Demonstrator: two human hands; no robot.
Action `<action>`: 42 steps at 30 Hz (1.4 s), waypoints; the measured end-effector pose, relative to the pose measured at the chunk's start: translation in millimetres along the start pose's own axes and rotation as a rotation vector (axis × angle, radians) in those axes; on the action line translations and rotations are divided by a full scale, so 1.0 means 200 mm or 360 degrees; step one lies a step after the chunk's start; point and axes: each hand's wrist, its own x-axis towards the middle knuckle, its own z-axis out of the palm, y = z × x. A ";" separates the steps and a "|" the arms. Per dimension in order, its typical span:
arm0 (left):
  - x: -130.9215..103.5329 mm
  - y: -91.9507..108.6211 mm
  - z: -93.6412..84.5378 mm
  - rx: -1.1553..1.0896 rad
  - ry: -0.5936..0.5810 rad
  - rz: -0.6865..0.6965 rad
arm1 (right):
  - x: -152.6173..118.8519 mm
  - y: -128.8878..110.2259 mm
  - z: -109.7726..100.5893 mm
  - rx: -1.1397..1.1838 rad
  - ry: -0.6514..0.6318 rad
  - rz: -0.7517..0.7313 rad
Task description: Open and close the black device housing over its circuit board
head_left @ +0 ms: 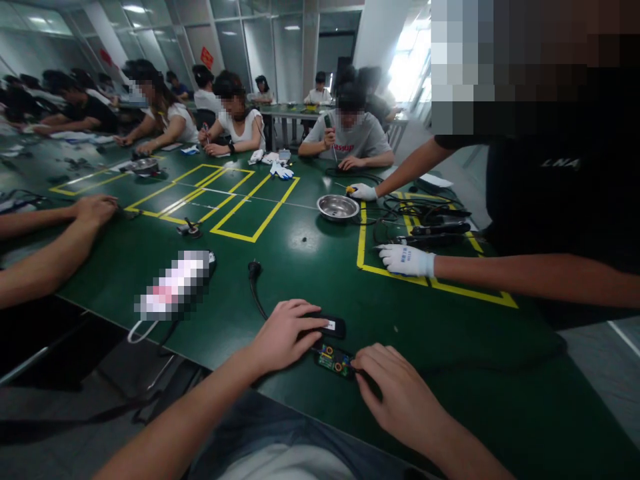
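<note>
Near the table's front edge lies a green circuit board (334,360) with ring-shaped coils, in a dark shell. Just beyond it is a black casing cover (336,326) bearing a white label. My left hand (287,333) rests with its fingers stretched out on that cover, its thumb by the board's left end. The fingertips of my right hand (395,387) are closed at the board's right end, partly hiding that end. A black power cord with a plug (255,269) runs under my left hand.
Across the table, a co-worker's gloved hands (406,260) are among black cables and tools (440,229). A steel bowl (339,207) stands beyond the board. To the left are a phone (175,285) and a small metal part (189,228). Yellow tape (233,235) marks the green tabletop.
</note>
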 end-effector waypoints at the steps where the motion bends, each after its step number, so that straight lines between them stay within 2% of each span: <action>1: 0.02 -0.01 0.01 -0.0019 -0.0021 -0.0039 | 0.02 0.01 -0.01 -0.0012 -0.0047 -0.0010; 3: 0.03 -0.02 0.01 -0.0061 0.0004 -0.0104 | 0.05 0.03 -0.02 -0.0012 -0.0108 -0.0019; 6: 0.02 -0.02 0.02 -0.0155 0.0156 -0.0154 | 0.09 0.06 0.00 0.0043 -0.0058 0.0011; 11: -0.07 0.03 0.03 -0.0231 0.0313 0.0011 | 0.08 0.07 0.08 0.0249 0.0162 0.0251; 13: -0.10 0.05 0.03 -0.0145 0.0297 0.0104 | 0.07 0.07 0.09 0.0305 0.0215 0.0281; 16: -0.12 0.07 0.03 0.0030 0.0189 0.0223 | 0.07 0.07 0.08 0.0259 0.0156 0.0270; 19: -0.12 0.08 0.03 0.0081 0.0084 0.0249 | 0.09 0.07 0.08 0.0257 0.0136 0.0278; 23: -0.10 0.08 0.01 0.0058 0.0097 0.0187 | 0.11 0.07 0.09 0.0273 0.0176 0.0215; 32: -0.10 0.08 0.00 0.0122 0.0113 0.0246 | 0.12 0.07 0.08 0.0192 0.0207 0.0135; 35: -0.10 0.08 0.00 0.0034 0.0139 0.0180 | 0.12 0.07 0.08 0.0208 0.0205 0.0164; 39: -0.07 0.05 0.00 -0.0150 0.0344 -0.0102 | 0.11 0.06 0.08 0.0214 0.0265 0.0279; 42: -0.02 0.01 0.00 -0.0158 0.0354 -0.0251 | 0.11 0.05 0.06 0.0198 0.0247 0.0189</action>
